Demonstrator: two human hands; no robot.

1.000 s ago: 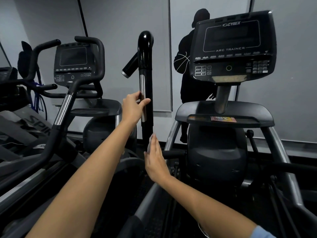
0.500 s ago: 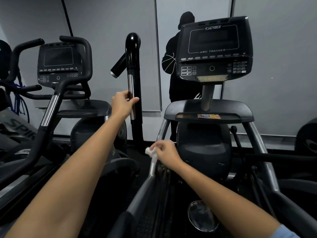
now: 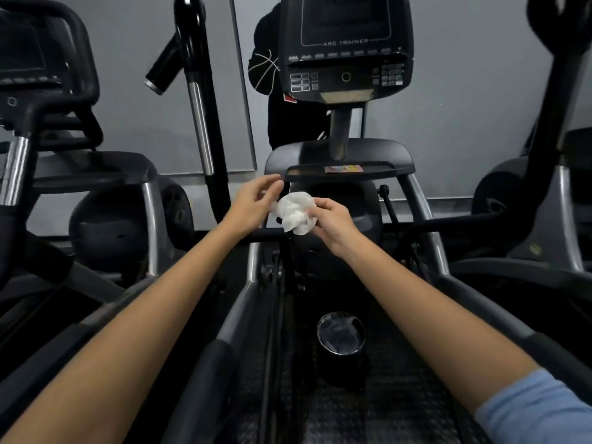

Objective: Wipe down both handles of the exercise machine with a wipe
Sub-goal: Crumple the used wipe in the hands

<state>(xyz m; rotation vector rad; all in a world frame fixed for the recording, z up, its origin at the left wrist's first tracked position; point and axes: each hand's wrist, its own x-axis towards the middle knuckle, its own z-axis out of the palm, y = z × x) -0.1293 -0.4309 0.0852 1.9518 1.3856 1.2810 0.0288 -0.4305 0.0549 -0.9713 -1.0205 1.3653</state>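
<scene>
From the head camera, both forearms reach forward over the middle of the exercise machine [image 3: 333, 206], and the hands meet just below its tray. The right hand [image 3: 333, 219] holds a crumpled white wipe [image 3: 296, 213]; its fingers are curled round the wipe's right side, with the thumb on top. The left hand [image 3: 253, 203] is at the wipe's left edge, its fingers loosely spread and slightly bent, the fingertips close to or just touching the wipe; whether they pinch it cannot be told.

The left handle [image 3: 200, 100], a tall black upright post with a chrome strip and a short side grip near the top, stands well apart from both hands, up and to the left. The right handle [image 3: 557, 75] rises at the right edge of the view, dark and partly cut off by the frame.

The console [image 3: 346, 46], marked ARC TRAINER, sits above the tray. Below the arms, a round shiny-topped container [image 3: 341, 334] stands on the machine's dark textured floor between the rails. A light blue sleeve [image 3: 538, 408] covers the right upper arm. Another machine [image 3: 48, 91] stands to the left.
</scene>
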